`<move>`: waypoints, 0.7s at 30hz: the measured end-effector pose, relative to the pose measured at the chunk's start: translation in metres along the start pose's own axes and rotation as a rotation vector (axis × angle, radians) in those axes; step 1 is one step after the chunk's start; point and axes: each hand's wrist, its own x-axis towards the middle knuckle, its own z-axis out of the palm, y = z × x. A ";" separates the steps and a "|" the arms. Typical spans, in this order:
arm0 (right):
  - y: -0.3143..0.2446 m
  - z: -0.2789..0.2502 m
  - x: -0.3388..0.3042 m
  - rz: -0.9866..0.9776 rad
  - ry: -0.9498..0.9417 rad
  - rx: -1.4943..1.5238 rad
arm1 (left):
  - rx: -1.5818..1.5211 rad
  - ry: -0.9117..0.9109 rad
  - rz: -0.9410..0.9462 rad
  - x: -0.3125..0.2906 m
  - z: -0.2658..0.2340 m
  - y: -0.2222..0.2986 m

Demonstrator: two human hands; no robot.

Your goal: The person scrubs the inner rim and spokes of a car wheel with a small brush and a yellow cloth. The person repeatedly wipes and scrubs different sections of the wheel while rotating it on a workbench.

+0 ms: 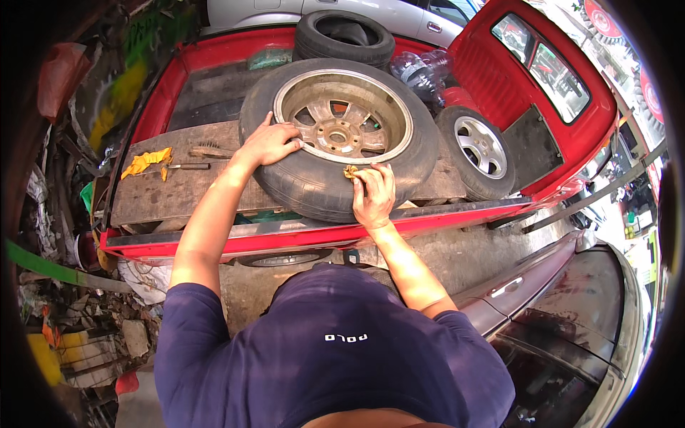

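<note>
The large black rubber tire (307, 189), mounted on a dull, stained metal wheel (338, 137) with several openings round its hub, lies flat in the middle of the scene, on the weathered wooden board (150, 200) across the near side of the red metal truck bed (164, 250). The left hand (270, 143) rests over the near-left edge of the wheel, its fingers somewhat spread and its thumb apart from them, apparently bracing the work. The right hand (374, 196) is at the near sidewall, fingers curled, with thumb and fingertips pinching a small, crumpled yellow-brown scrap (349, 171) just beside the wheel's near lip; whether the scrap presses on the rubber cannot be told.

The step in hand looks like wiping or rubbing along the seam where tire meets metal. A next stroke would call for a firm pinch on so small a scrap, light pressure along the curve, and a steady left hand.

To the left on the board lie a bright yellow crumpled cloth (148, 161), a bristled brush (210, 150) and a slim tool with a dark handle (191, 166), all well apart from the right hand.
</note>
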 end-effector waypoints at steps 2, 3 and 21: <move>0.002 0.001 -0.001 -0.021 0.020 -0.016 | -0.027 0.030 -0.021 -0.001 0.001 0.003; 0.004 0.001 -0.002 -0.026 0.035 -0.013 | -0.021 0.022 -0.018 -0.001 0.001 0.004; 0.142 -0.038 0.016 -0.161 -0.140 0.263 | 0.036 0.106 -0.416 -0.027 0.038 0.147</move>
